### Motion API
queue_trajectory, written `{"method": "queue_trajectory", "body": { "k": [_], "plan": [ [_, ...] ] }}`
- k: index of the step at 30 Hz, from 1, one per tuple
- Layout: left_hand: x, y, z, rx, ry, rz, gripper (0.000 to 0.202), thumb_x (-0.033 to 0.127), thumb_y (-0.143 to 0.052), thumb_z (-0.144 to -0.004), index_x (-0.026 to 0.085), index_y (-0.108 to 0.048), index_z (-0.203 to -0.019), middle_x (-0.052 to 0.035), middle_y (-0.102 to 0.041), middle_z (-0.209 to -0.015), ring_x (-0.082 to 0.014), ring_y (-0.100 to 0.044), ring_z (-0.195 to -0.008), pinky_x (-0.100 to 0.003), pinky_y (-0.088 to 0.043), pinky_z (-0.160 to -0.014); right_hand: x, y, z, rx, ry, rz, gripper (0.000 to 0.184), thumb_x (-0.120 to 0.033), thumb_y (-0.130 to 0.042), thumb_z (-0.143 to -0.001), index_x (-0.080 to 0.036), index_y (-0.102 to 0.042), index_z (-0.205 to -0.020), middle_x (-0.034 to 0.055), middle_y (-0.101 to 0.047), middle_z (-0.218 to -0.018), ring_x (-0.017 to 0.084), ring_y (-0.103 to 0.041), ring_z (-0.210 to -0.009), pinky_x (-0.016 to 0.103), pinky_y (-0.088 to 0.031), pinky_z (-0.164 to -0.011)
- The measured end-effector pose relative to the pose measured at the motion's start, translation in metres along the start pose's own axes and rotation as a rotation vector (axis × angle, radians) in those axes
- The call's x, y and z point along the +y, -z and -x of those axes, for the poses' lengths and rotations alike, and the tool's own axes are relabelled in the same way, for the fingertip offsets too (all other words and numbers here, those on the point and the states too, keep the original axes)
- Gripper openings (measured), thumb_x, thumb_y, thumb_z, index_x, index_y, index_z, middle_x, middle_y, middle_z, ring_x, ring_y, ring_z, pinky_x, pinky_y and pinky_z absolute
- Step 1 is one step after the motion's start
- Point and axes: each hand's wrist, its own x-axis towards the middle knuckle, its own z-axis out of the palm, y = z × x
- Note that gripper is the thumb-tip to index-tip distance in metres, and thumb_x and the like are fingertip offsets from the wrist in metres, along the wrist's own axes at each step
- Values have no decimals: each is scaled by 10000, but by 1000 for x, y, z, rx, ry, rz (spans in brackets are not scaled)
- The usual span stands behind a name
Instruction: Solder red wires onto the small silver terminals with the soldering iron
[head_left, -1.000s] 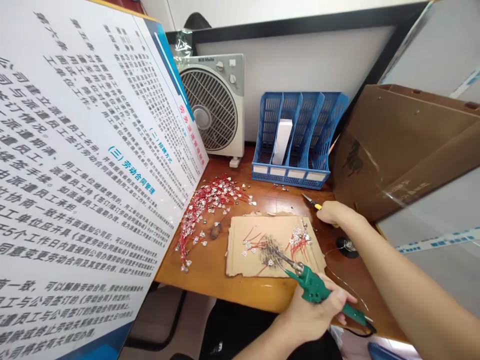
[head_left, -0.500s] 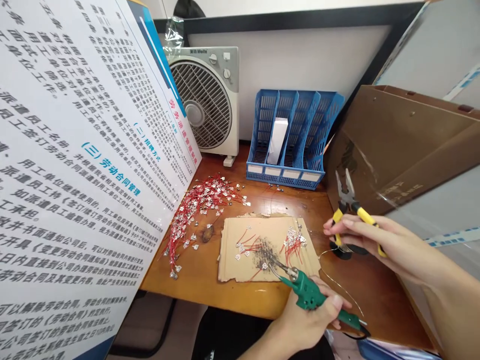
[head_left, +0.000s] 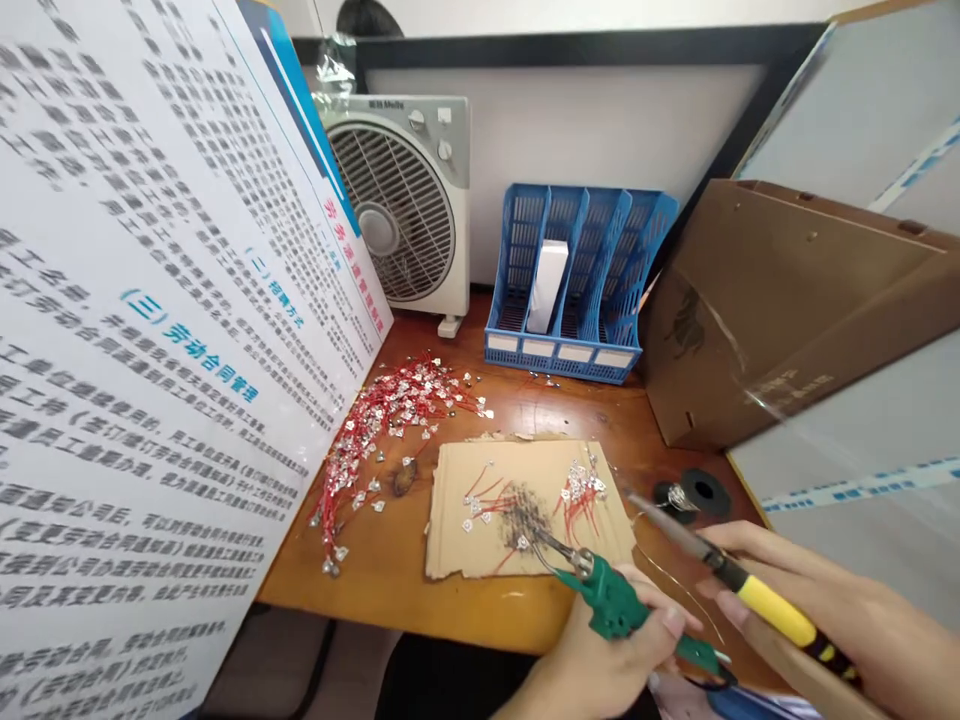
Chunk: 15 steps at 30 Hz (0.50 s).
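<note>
My left hand is closed round a green soldering iron whose metal tip rests on the scorched patch of a cardboard sheet. My right hand is closed on yellow-handled pliers that point left over the desk's right side, jaws near the cardboard's edge. Small red-wired metal parts lie on the cardboard. A bigger heap of red-wired parts lies to its left. A thin solder wire curls beside the iron.
A large printed board leans along the left. At the back stand a white fan and a blue file rack. A brown cardboard box fills the right side. A black solder spool lies on the wooden desk.
My right hand picked the pliers up from the desk, raised them upright, then brought them down and toward me, pointing left. The left hand kept the iron on the cardboard.
</note>
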Motion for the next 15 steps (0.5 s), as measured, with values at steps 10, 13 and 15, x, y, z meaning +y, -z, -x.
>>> {"method": "queue_trajectory", "body": {
  "k": [10, 13, 15],
  "plan": [
    [-1, -2, 0, -92, 58, 109, 547, 728, -795, -1016, 202, -833, -1164, -115, -814, -1146, -264, -762, -1077, -442, -671, -1056, -40, 4, -23, -144, 403, 649, 298, -181, -496, -1021, -263, -714, -835, 129, -789, -927, 255, -645, -635, 430, -449, -510],
    [3, -1, -2, -101, -11, 92, 461, 634, -786, -1053, 192, -820, -1182, -118, -818, -1165, -271, -762, -1117, -466, -635, -1140, -44, -1, -26, -186, 425, 694, 278, -188, -494, -1012, -263, -704, -848, 135, -736, -891, 300, -624, -721, 473, -452, -612],
    [6, 1, -3, -121, -69, 83, 422, 594, -759, -1075, 182, -812, -1149, -123, -811, -1189, -261, -753, -1089, -450, -620, -1124, -50, -5, -30, -187, 399, 663, 227, -176, -528, -992, -278, -698, -882, 119, -702, -879, 316, -612, -771, 488, -451, -684]
  ]
}}
